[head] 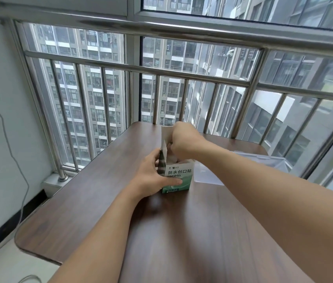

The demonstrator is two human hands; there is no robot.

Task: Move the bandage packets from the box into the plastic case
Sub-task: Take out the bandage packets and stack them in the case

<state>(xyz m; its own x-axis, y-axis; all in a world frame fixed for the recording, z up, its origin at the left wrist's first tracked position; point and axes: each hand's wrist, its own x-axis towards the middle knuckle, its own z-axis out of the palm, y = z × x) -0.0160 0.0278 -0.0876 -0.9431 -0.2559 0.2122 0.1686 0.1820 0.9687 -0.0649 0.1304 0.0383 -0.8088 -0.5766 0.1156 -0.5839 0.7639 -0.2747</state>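
A small green-and-white bandage box (179,176) stands upright on the brown table (100,201) with its top flaps open. My left hand (153,176) grips the box from its left side, thumb across the front. Above the open top, my right hand (184,142) is curled with its fingers down inside the box; what they pinch is hidden. A clear plastic case (243,166) lies open just right of the box, partly behind my right forearm.
A steel railing (161,70) and window run along the table's far edge. A grey cable (8,144) hangs down the white wall on the left. The table's near edge curves at the lower left.
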